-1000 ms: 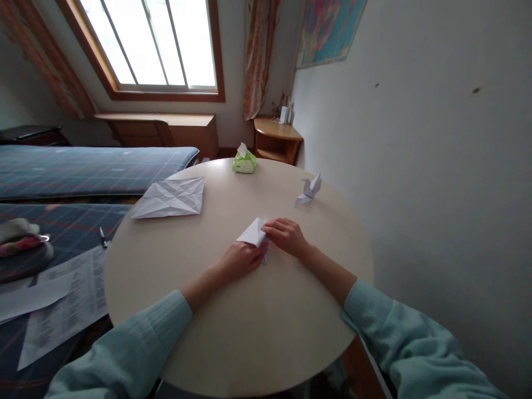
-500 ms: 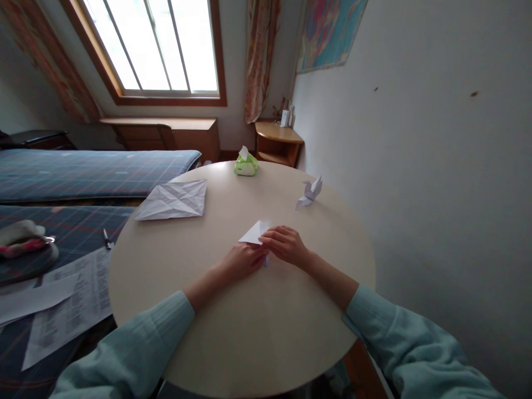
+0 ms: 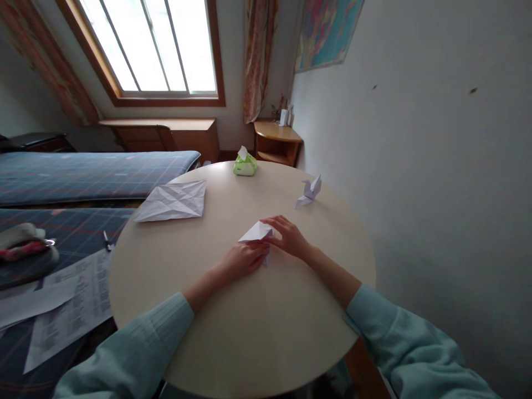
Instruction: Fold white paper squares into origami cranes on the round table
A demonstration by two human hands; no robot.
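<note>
A small folded white paper lies near the middle of the round beige table. My left hand rests on its near corner, fingers curled and pressing it down. My right hand pinches the paper's right edge between thumb and fingers, with a flap lifted off the table. Both sleeves are pale green.
A finished paper crane stands at the table's far right. A creased open sheet lies at the far left, a green tissue pack at the far edge. Beds with printed papers and a pen are on the left; a wall is close on the right.
My right hand has shifted slightly along the paper's right edge and the flap now stands a little higher. My left hand has stayed in place.
</note>
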